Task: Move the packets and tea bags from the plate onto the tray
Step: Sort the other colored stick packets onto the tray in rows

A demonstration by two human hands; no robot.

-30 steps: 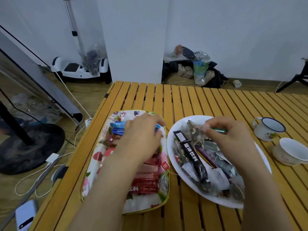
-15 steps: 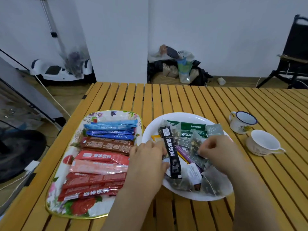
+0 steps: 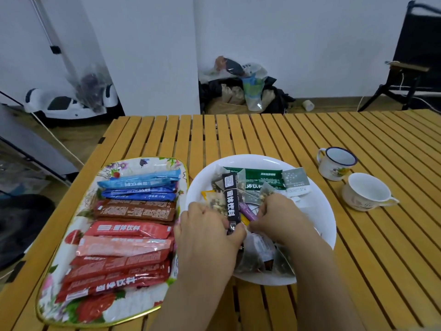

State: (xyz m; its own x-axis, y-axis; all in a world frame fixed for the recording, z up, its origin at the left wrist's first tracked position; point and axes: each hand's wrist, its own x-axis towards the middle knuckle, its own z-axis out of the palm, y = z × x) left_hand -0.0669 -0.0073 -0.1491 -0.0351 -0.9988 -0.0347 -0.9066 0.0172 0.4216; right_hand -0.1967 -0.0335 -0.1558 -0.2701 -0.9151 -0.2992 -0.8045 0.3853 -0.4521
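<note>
gripping now — left hand (image 3: 210,231) on the black packet (image 3: 231,201), earlier just beside it.

Floral tray (image 3: 143,163), white plate (image 3: 319,211), black packet (image 3: 231,199).

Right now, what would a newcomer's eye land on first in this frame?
Probably the floral tray on the left of the slatted wooden table, lined with blue, brown and red stick packets. Next, both hands meeting over the white plate at centre: the left hand pinches a black stick packet, while the right hand digs among tea bags.
</note>
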